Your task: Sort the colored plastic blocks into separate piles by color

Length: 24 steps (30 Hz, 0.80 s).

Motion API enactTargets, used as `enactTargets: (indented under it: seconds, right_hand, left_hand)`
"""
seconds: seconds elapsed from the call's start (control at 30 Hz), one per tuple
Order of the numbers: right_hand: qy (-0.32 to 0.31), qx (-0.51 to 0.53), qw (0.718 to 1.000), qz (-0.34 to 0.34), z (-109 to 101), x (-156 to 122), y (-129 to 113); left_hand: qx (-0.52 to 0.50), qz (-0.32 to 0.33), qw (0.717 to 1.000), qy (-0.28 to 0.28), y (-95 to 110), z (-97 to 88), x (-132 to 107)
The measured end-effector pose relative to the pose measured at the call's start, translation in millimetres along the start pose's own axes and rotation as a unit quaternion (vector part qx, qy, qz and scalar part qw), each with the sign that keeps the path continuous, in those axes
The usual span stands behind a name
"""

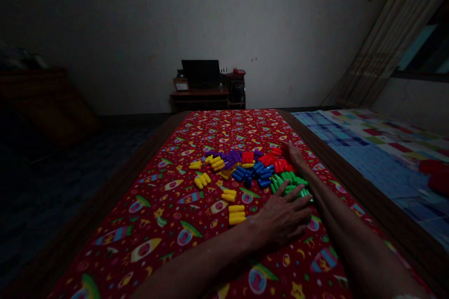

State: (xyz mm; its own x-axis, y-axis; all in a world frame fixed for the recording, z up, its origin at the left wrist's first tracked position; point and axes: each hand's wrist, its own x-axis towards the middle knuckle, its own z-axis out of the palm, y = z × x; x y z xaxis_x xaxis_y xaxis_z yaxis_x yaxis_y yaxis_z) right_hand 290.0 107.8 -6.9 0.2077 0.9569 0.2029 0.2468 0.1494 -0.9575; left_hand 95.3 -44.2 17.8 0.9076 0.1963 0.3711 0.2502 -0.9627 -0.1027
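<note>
A pile of small plastic toy pieces lies on a red patterned cloth (pixel 168 224). Green pieces (pixel 286 182), red pieces (pixel 277 162), blue pieces (pixel 257 173), purple pieces (pixel 229 158) and yellow pieces (pixel 235 214) are grouped by colour. My left hand (pixel 284 217) lies flat on the cloth with fingers spread, its fingertips touching the green pieces. My right hand (pixel 293 153) reaches further out, resting open beside the red pieces at the pile's right edge. Neither hand holds a piece.
The cloth covers a long wooden-edged table (pixel 336 156). A checked mat (pixel 368 154) with red objects (pixel 435 175) lies to the right. A low desk with a dark screen (pixel 200 74) stands against the far wall. A curtain (pixel 396 32) hangs at right.
</note>
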Motion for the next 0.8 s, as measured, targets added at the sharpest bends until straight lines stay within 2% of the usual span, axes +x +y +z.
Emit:
enactTargets:
  seconds: [0.1, 0.2, 0.37, 0.6, 0.7, 0.8]
  right_hand:
    - [-0.062, 0.081, 0.994, 0.036, 33, 6, -16]
    - [-0.127, 0.092, 0.987, 0.041, 62, 5, -31]
    - [-0.176, 0.110, 0.975, 0.080, 116, 3, -53]
    - [-0.222, 0.096, 0.968, 0.072, 200, -4, -88]
    - [-0.249, 0.107, 0.962, 0.038, 217, -13, -105]
    - [-0.271, 0.145, 0.951, 0.030, 208, -20, -113]
  left_hand:
    - [0.022, -0.050, 0.998, -0.005, -11, 14.0, 13]
    - [0.052, -0.090, 0.995, -0.007, -28, 13.4, 1]
    - [0.103, -0.133, 0.986, -0.021, -51, -10.5, -46]
    - [0.128, -0.216, 0.967, -0.035, -70, -49.7, -109]
    - [0.104, -0.263, 0.959, -0.024, -79, -61.6, -136]
    - [0.081, -0.312, 0.946, 0.003, -95, -67.6, -166]
